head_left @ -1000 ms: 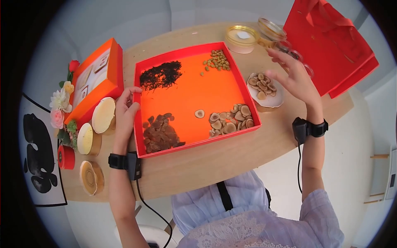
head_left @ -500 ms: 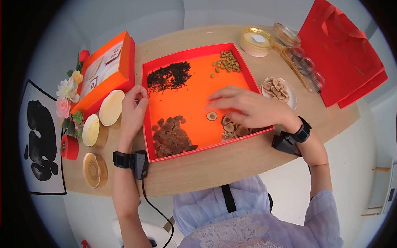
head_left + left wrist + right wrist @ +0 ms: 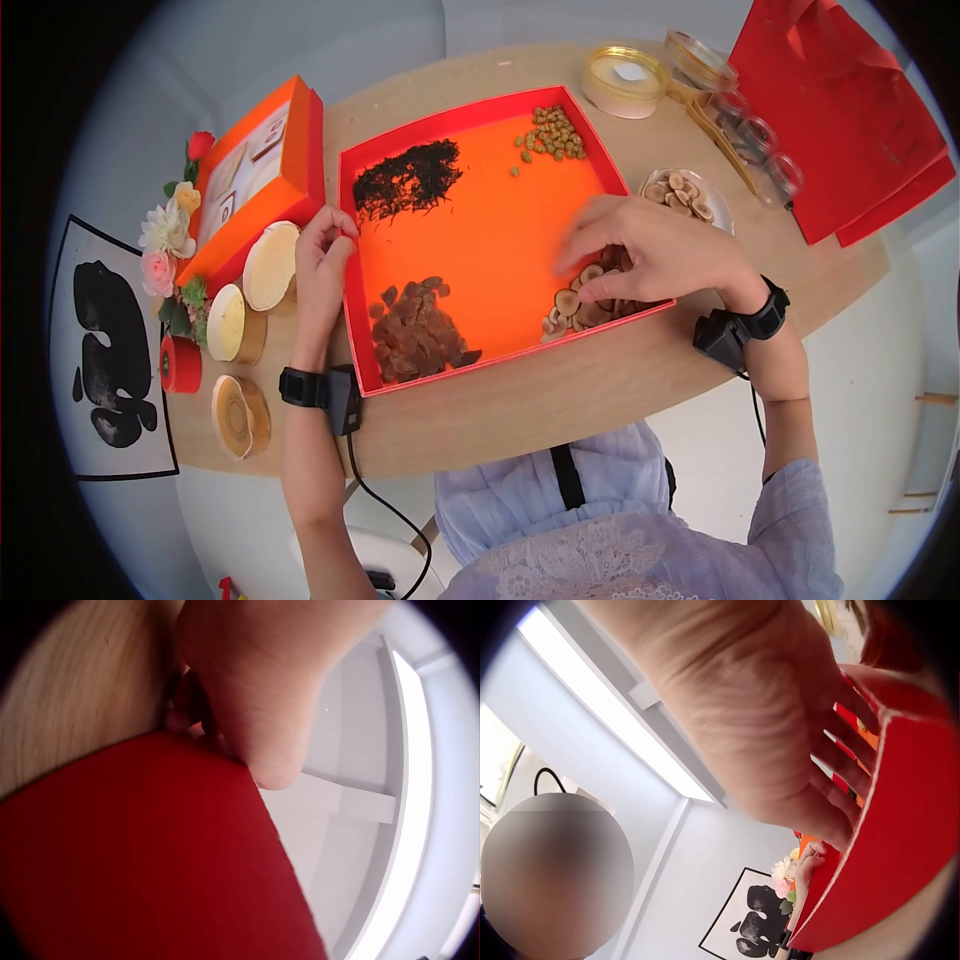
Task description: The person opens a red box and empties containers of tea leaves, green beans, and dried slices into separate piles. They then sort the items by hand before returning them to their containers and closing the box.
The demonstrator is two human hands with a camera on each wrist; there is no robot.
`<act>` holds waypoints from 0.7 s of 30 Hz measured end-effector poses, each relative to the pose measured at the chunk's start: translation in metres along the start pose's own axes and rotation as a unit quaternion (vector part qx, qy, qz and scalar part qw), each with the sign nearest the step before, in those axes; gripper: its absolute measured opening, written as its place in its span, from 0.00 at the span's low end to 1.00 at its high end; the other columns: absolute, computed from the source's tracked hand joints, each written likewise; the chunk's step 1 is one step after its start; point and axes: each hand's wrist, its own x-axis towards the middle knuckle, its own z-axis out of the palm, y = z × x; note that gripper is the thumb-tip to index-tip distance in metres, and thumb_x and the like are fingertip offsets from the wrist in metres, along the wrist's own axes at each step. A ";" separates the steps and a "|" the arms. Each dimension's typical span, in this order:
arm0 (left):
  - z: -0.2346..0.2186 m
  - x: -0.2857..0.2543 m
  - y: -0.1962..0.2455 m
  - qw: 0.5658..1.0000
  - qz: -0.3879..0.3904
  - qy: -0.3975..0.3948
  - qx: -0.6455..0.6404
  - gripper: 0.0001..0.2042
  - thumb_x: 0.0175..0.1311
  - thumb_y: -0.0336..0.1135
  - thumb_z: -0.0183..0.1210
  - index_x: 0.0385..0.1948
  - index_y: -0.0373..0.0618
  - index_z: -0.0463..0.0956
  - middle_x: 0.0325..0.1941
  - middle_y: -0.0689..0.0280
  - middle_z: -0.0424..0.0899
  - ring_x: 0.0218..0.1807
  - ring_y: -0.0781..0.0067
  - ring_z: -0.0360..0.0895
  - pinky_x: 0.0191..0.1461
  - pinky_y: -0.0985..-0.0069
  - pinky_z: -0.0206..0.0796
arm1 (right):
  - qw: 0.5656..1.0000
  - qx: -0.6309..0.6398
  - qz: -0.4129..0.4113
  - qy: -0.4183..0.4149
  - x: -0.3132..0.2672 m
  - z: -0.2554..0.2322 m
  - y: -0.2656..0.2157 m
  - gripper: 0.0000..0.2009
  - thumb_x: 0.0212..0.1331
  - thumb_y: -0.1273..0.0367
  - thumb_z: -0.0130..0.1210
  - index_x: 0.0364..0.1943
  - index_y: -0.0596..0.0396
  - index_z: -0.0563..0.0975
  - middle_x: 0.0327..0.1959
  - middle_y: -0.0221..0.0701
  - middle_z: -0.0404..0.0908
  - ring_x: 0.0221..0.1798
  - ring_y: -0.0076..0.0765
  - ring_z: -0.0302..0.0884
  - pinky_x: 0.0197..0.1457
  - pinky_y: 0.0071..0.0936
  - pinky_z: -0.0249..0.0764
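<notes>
A shallow red box [image 3: 420, 385] with an orange floor lies before me. My left hand [image 3: 325, 265] pinches its left wall at the rim; in the left wrist view the thumb [image 3: 274, 769] lies over the wall's edge. Reaching over the right wall, my right hand [image 3: 660, 250] hovers low at a heap of dried round slices [image 3: 568, 302] in the near right corner, thumb apart from the loosely bent fingers. It hides part of the heap. Inside the box are also brown flakes [image 3: 420, 335] near left, black shreds [image 3: 410, 180] far left and small greenish buds [image 3: 555, 135] far right.
A small dish of similar slices [image 3: 685, 195] sits right of the box. Beyond are a gold-rimmed jar [image 3: 625, 85], golden tongs [image 3: 725, 145] and a red bag [image 3: 840, 120]. On the left stand an orange box [image 3: 250, 180], flowers [image 3: 165, 240] and several pale cups [image 3: 272, 265].
My right hand came from above the dish into the box, then shifted right. A lone slice on the orange floor is gone from its spot beside the heap. My left hand stays at the rim.
</notes>
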 end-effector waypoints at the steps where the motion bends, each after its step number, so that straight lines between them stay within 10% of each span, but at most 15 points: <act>1: -0.001 0.000 -0.001 1.000 -0.003 -0.001 -0.001 0.03 0.57 0.22 0.50 0.30 0.42 0.70 0.28 0.76 0.67 0.32 0.88 0.63 0.37 0.85 0.54 | 1.000 0.003 0.000 -0.001 0.000 0.004 0.003 0.14 0.54 0.71 0.67 0.46 0.56 0.85 0.55 0.38 0.80 0.58 0.45 0.75 0.58 0.37 0.76; 3: 0.000 0.001 -0.004 1.000 -0.005 0.001 -0.004 0.03 0.57 0.23 0.49 0.30 0.42 0.71 0.29 0.76 0.69 0.33 0.87 0.64 0.39 0.85 0.56 | 0.990 -0.085 -0.092 0.069 0.001 0.012 0.010 0.18 0.51 0.67 0.70 0.49 0.52 0.85 0.53 0.37 0.80 0.60 0.44 0.75 0.57 0.36 0.76; 21: -0.001 0.002 -0.005 1.000 0.018 0.009 -0.014 0.04 0.62 0.25 0.49 0.32 0.39 0.74 0.32 0.72 0.76 0.38 0.83 0.71 0.45 0.83 0.62 | 0.998 0.051 -0.035 -0.021 0.000 0.008 0.003 0.08 0.53 0.77 0.68 0.38 0.61 0.83 0.38 0.32 0.84 0.37 0.33 0.83 0.41 0.29 0.79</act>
